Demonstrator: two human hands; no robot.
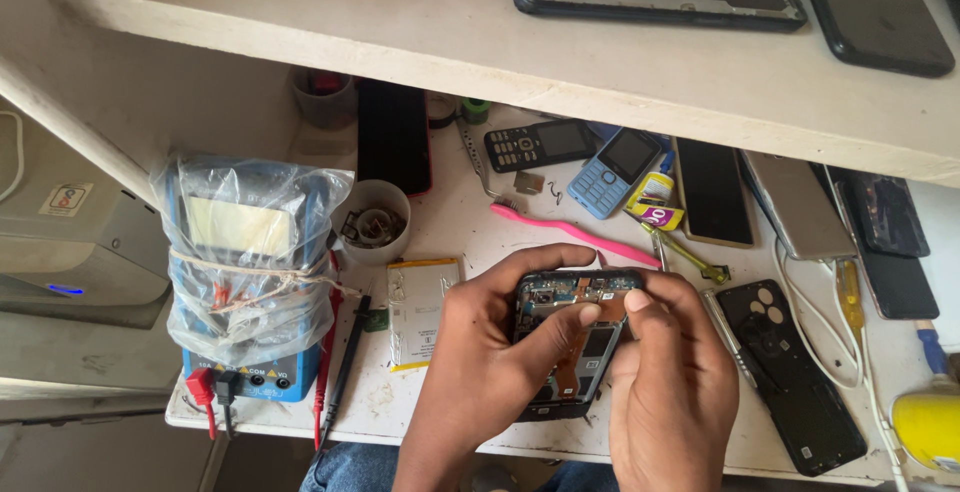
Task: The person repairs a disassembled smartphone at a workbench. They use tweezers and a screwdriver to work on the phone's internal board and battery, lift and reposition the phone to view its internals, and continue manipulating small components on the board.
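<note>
Left hand grips the opened phone from its left side: fingers wrap over the top edge, and the thumb lies across the exposed upper board, apparently to steady the body. Right hand closes on the phone's upper right corner, thumb and forefinger pressed together on a part there; what they pinch is too small to tell.

The phone is held low over the front edge of the workbench, back cover off, face down. Its dark frame shows a circuit board at the top, copper-coloured ribbon down the middle and an empty battery bay.

A flat silver battery lies just left of the hands, a black back cover just right, both within reach. A pink toothbrush lies behind, and a plastic-wrapped meter stands further left.
</note>
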